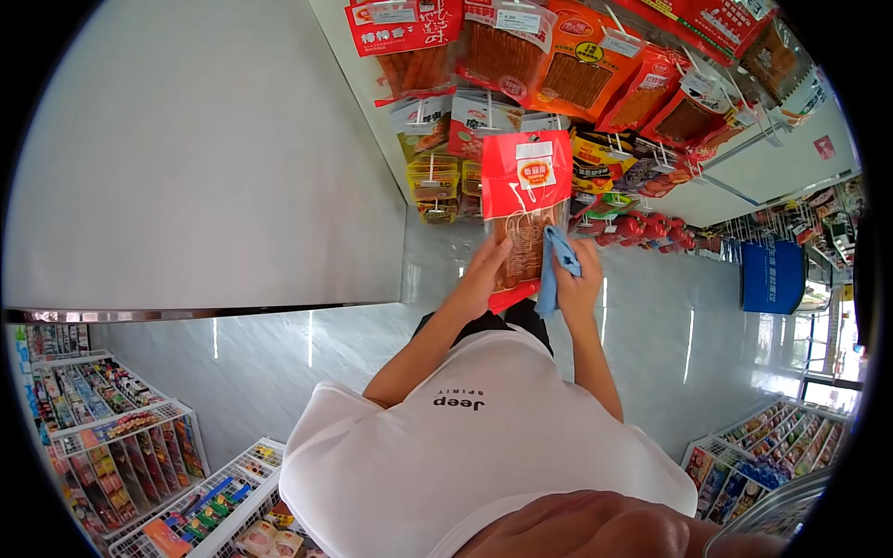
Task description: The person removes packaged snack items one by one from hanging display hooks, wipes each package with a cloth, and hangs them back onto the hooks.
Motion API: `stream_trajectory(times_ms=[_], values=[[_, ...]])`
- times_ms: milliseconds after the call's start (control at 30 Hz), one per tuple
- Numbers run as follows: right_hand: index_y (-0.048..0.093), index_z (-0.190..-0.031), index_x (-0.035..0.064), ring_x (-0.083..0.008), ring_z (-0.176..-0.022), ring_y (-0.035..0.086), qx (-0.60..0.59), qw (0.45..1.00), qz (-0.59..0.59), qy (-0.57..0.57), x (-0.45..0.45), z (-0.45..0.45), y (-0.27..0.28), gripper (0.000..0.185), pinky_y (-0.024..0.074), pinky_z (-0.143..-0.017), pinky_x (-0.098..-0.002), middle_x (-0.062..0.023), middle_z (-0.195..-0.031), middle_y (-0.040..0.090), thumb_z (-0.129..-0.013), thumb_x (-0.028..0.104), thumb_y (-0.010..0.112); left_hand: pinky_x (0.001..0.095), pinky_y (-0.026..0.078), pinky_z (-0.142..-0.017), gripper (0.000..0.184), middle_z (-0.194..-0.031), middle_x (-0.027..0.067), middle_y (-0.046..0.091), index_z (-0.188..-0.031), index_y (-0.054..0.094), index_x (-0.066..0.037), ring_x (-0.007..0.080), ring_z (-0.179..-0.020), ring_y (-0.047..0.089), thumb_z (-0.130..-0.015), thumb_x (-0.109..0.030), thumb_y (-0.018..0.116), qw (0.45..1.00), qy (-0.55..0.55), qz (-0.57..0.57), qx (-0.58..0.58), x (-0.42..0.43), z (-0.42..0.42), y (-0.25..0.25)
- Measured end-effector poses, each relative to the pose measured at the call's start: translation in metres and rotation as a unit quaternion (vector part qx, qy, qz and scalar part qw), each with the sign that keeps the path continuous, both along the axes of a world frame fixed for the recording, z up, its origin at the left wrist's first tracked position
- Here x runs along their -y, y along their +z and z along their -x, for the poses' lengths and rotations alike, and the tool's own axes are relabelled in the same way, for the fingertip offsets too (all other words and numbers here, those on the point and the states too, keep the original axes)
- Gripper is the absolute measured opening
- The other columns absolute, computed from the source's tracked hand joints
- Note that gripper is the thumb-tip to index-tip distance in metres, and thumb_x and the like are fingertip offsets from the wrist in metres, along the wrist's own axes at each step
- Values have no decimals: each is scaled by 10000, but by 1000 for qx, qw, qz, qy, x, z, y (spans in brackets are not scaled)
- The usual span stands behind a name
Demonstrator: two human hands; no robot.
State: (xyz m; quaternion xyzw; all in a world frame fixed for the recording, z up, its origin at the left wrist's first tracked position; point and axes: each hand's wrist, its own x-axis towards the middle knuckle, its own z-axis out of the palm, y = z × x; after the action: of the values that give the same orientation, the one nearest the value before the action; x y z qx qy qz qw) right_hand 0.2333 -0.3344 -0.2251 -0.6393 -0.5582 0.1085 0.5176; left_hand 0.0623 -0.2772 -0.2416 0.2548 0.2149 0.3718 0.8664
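Observation:
A red snack packet (pixel 526 177) with a clear lower part showing brown strips is upright in front of me, below the hanging display. My left hand (pixel 484 270) has its fingers closed on the packet's lower left edge. In my right hand (pixel 581 279) a blue cloth (pixel 549 284) is gripped, bunched at the fingers and hanging down; it touches the packet's lower right side. The packet's bottom end is near my dark trousers.
Hanging snack packets (pixel 581 70) fill the wall rack ahead. A large pale panel (pixel 214 158) stands at the left. Wire shelves of goods (pixel 112 437) are at lower left, more shelves (pixel 772 446) at lower right. A blue bin-like stand (pixel 772 276) is at right on the grey floor (pixel 651 325).

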Motion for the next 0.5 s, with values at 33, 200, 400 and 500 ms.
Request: stream_trajectory(times_ms=[33,200,400,500], values=[[682,-1096,-17,-219,-815,611,-19,1000,-12,-9,-5,2,-4,297,486,-751,-307,-99,-912,621,-799,-16,669,417,338,-1163,562,-1524,90,402,-1562,261,-88,220,-1398,410,-1070,-291,442,1000,6,10,26,-1,-1,-4],[661,-1138,-21,-150,-922,622,-269,962,21,-32,-22,11,-3,211,492,-835,-280,-42,-1053,671,-963,89,621,407,336,-1147,611,-1565,93,338,-1587,205,-94,218,-1425,368,-1078,-370,400,998,0,-52,26,-4,4,-4],[636,-1219,19,-123,-971,634,-480,864,152,17,-27,13,-10,272,510,-860,-290,-69,-1110,680,-993,169,611,415,329,-1138,811,-1554,115,361,-1581,220,-104,255,-1423,373,-928,-225,686,937,37,-302,-172,-18,25,-5],[626,-1222,24,-131,-975,638,-512,840,172,54,-31,21,-21,276,518,-851,-294,-67,-1117,678,-997,182,606,414,341,-1132,974,-1533,137,386,-1581,196,-115,264,-1405,401,-823,-189,804,893,114,-331,-282,-22,26,-14]])
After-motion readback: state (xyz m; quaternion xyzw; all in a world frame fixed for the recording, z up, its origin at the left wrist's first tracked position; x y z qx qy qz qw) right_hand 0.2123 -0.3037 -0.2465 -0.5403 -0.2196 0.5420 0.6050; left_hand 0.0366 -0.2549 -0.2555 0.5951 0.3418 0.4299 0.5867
